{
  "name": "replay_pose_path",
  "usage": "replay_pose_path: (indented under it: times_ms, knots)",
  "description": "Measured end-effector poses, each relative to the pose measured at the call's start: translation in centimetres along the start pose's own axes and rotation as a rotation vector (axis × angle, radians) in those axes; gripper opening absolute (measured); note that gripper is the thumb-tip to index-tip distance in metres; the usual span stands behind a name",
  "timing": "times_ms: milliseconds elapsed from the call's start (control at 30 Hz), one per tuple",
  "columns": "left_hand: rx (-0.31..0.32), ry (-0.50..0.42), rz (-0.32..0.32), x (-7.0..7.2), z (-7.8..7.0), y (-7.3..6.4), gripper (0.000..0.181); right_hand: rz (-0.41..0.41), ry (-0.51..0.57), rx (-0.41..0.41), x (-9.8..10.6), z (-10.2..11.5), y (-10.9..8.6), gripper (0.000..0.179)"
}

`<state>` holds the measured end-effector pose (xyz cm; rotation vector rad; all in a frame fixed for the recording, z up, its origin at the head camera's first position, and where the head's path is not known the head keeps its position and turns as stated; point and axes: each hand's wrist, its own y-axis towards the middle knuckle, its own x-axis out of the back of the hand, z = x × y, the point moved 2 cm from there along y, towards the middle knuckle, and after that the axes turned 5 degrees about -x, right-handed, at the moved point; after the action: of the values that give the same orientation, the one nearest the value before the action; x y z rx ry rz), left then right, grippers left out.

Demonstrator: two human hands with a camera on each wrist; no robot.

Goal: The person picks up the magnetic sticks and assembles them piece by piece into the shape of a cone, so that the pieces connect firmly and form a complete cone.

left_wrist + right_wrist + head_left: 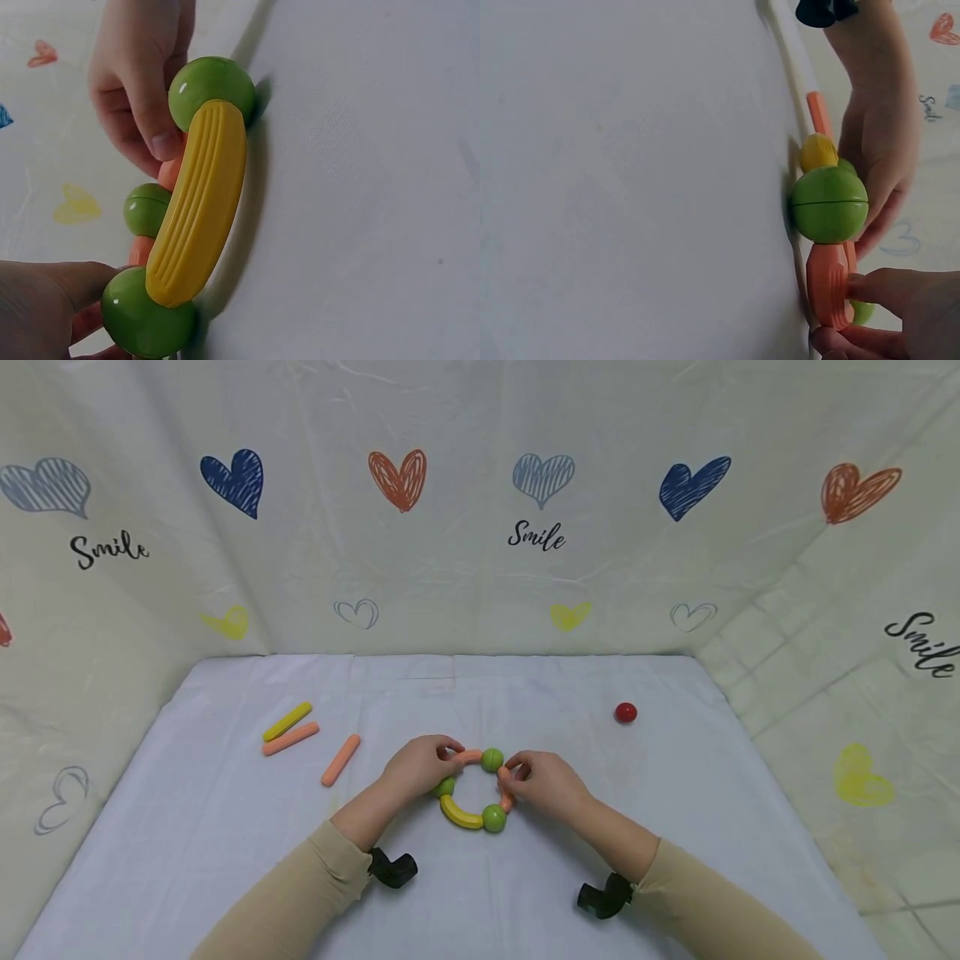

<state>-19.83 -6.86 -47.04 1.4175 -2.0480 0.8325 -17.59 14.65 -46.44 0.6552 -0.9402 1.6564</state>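
A small ring of joined pieces lies on the table, with green balls (494, 818) between curved bars. A ridged yellow curved bar (202, 202) forms its near left side. My left hand (418, 768) pinches the left end of the far orange curved bar (471, 757), close to the left green ball (148, 311). On the other side, my right hand (553, 785) grips the right orange curved bar (828, 285) between thumb and fingers. That bar meets a green ball (829, 205) at its near end. My left fingertips are partly hidden behind the pieces in both wrist views.
Left of the ring lie a straight yellow stick (288, 722), an orange stick (291, 739) beside it, and another orange stick (341, 761) nearer my left hand. A red ball (626, 712) sits at the far right. White cloth (480, 910) covers the table; patterned sheets surround it.
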Motion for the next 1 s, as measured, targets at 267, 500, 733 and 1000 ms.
replay_pose_path:
  times_ms: [267,500,733,1000]
  knots:
    - [-0.014,-0.027,0.039,0.5,0.6,0.0,0.029,0.007,0.0,-0.004,0.1,0.3,0.4,0.026]
    - [-0.009,-0.017,0.064,0.8,0.8,-0.3,0.03,0.014,0.011,0.02,0.1,0.2,1.4,0.027]
    - [-0.001,-0.024,0.072,1.0,1.3,-0.4,0.034,0.03,-0.035,0.099,0.4,0.3,2.7,0.029]
    - [-0.012,-0.017,0.06,1.0,1.7,-0.4,0.038,0.066,-0.071,0.154,0.8,0.4,4.0,0.028]
